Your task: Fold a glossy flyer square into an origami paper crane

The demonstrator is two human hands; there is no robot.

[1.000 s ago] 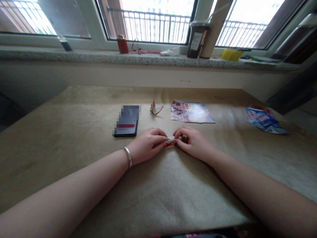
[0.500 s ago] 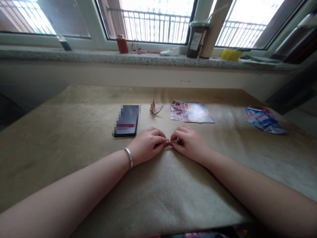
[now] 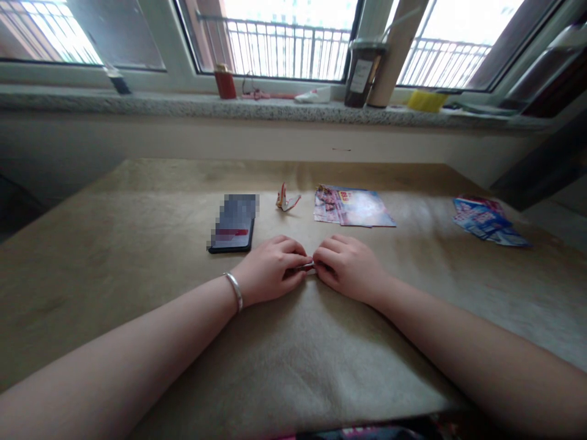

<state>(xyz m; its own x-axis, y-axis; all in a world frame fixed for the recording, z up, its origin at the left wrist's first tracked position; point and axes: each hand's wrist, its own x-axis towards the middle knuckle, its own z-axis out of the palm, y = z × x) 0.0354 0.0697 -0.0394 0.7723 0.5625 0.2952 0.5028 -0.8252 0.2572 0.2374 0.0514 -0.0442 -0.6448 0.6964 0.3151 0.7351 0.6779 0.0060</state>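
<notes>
My left hand (image 3: 270,269) and my right hand (image 3: 347,266) meet at the middle of the tan table (image 3: 137,244), fingers curled and pinched together on a small folded piece of printed paper (image 3: 306,266). Only a thin sliver of the paper shows between the fingertips. A silver bangle (image 3: 235,291) sits on my left wrist. Just beyond the hands stands a small folded paper figure (image 3: 287,200).
A black phone (image 3: 233,225) lies left of the hands. A printed leaflet (image 3: 351,206) lies behind the right hand, another leaflet (image 3: 487,220) at far right. The windowsill (image 3: 275,109) holds a red can (image 3: 224,82), a dark jar (image 3: 362,73) and a yellow object (image 3: 425,101).
My two hands have drawn closer together, and the folded paper between them is now almost fully covered by the fingers.
</notes>
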